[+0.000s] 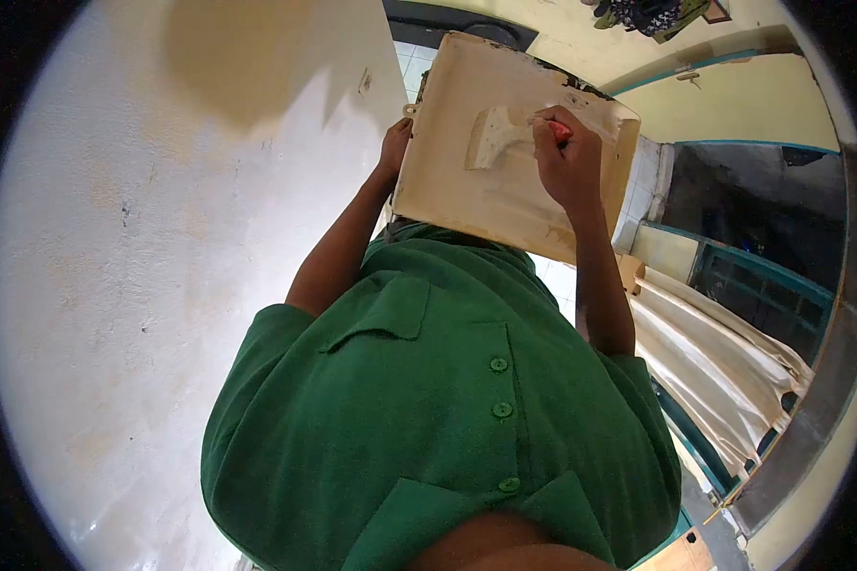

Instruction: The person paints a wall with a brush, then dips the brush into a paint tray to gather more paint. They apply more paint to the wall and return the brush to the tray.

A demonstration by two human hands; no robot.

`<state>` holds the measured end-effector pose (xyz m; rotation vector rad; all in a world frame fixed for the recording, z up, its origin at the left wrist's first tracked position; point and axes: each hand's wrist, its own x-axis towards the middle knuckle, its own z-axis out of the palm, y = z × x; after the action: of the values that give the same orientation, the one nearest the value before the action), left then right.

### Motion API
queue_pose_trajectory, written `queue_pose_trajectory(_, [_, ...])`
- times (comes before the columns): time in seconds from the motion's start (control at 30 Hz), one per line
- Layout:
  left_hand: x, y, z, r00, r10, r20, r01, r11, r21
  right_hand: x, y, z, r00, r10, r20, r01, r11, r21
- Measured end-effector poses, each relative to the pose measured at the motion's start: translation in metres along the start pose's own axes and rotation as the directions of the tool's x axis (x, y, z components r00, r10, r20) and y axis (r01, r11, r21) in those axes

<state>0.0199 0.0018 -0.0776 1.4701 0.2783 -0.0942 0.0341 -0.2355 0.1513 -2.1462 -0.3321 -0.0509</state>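
My right hand [568, 157] is closed around the red handle of a wide flat paintbrush [491, 139]. Its broad pale head points left and overlaps the inner face of a shallow beige tray-like panel [448, 181] with raised edges. Dark chipped patches run along the panel's far rim. At the panel's left edge, my left hand [397, 147] grips the side, fingers partly hidden behind it, just below a small pale loop [410, 110]. The panel is held tilted in front of my green shirt [428, 381].
A large white wall [190, 285] with stains and rough spots stands close on my left. To the right are a teal-edged window [762, 200] and a cream curtain [705, 352]. Dark patterned cloth [647, 14] hangs at the far wall, and white floor tiles [414, 65] show beyond the panel.
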Motion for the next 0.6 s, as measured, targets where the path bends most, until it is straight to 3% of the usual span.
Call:
queue_pose_trajectory(0.03, [-0.001, 0.001, 0.001, 0.999, 0.043, 0.006, -0.043, 0.999, 0.026, 0.000, 0.001, 0.000, 1.000, -0.004, -0.007, 0.004, 1.000, 0.005])
queue_pose_trajectory(0.13, [-0.003, 0.010, 0.002, 0.993, -0.113, -0.039, 0.113, 0.994, 0.001, 0.000, 0.007, 0.003, 1.000, -0.019, -0.019, 0.020, 0.999, 0.027])
queue_pose_trajectory(0.33, [0.001, 0.002, -0.001, 0.999, 0.050, 0.011, -0.051, 0.994, 0.095, 0.000, -0.001, 0.001, 1.000, 0.018, 0.012, -0.018, 1.000, -0.003])
queue_pose_trajectory(0.43, [-0.005, 0.012, 0.001, 0.997, 0.074, -0.003, -0.071, 0.970, 0.234, 0.003, -0.001, 0.000, 0.999, 0.019, 0.046, -0.018, 1.000, -0.013])
queue_pose_trajectory(0.53, [-0.002, 0.012, -0.002, 0.999, 0.039, 0.008, -0.040, 0.964, 0.263, 0.003, -0.006, -0.003, 0.996, 0.017, 0.084, -0.014, 0.999, -0.036])
queue_pose_trajectory(0.6, [-0.003, 0.013, 0.003, 1.000, -0.002, -0.023, 0.006, 0.990, 0.141, 0.004, -0.011, -0.008, 0.992, 0.011, 0.125, -0.001, 0.997, -0.082])
